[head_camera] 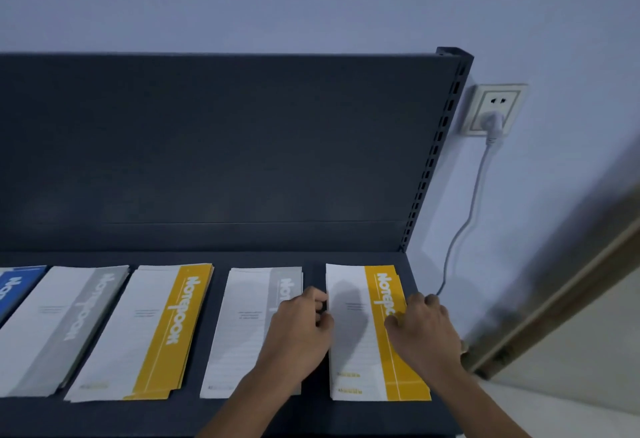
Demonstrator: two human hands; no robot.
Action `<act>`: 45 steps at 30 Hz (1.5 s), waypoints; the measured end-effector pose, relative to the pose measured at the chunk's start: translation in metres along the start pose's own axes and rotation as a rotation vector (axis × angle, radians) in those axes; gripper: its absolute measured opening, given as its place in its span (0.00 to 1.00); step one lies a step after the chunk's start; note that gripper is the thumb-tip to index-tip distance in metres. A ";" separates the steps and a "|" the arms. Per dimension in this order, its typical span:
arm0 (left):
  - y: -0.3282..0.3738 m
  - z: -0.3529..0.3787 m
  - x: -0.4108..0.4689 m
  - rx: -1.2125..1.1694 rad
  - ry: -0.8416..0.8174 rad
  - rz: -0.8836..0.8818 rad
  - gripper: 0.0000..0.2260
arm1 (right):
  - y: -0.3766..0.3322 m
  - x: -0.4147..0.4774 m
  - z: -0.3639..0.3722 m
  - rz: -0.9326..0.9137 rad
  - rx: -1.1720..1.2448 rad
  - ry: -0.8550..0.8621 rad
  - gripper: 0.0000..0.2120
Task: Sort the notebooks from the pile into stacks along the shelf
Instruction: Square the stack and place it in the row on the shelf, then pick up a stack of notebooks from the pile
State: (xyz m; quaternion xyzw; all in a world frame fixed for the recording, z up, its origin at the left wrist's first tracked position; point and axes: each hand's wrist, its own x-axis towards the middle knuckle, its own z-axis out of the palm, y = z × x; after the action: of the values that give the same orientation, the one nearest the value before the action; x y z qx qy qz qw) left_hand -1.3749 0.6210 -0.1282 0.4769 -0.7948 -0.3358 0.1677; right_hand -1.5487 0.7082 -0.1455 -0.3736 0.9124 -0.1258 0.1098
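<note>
Several notebook stacks lie side by side on a dark shelf (263, 415). From the left they are a blue one (14, 290), a grey-striped one (65, 326), a yellow-striped one (156, 333), a second grey-striped one (239, 330) and a second yellow-striped stack (356, 344) at the far right. My left hand (301, 328) has curled fingers pinching the left edge of that rightmost stack and partly covers the grey stack beside it. My right hand (427, 330) curls its fingers over the stack's right edge, on the yellow stripe.
The shelf's dark back panel (225, 143) rises behind the stacks, with a slotted upright (436, 146) at its right end. A wall socket (495, 108) with a plugged-in white cable (474, 202) sits to the right. The shelf ends just right of my right hand.
</note>
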 end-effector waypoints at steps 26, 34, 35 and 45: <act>-0.308 -0.353 -0.111 0.078 0.429 -0.223 0.04 | -0.460 -0.156 0.087 -0.874 0.067 -0.230 0.16; -0.406 -0.455 -0.181 0.118 0.558 -0.372 0.06 | -0.605 -0.235 0.133 -1.086 0.106 -0.336 0.15; -0.416 -0.465 -0.189 0.124 0.583 -0.393 0.06 | -0.622 -0.243 0.138 -1.119 0.109 -0.347 0.15; -0.500 -0.549 -0.251 0.108 0.727 -0.628 0.07 | -0.761 -0.311 0.187 -1.335 0.097 -0.481 0.15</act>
State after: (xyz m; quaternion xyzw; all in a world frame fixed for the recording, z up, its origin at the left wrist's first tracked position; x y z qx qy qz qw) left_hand -0.6075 0.4750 -0.0671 0.7884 -0.5184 -0.1398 0.3002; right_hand -0.7792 0.3769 -0.0522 -0.8650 0.4325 -0.1206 0.2240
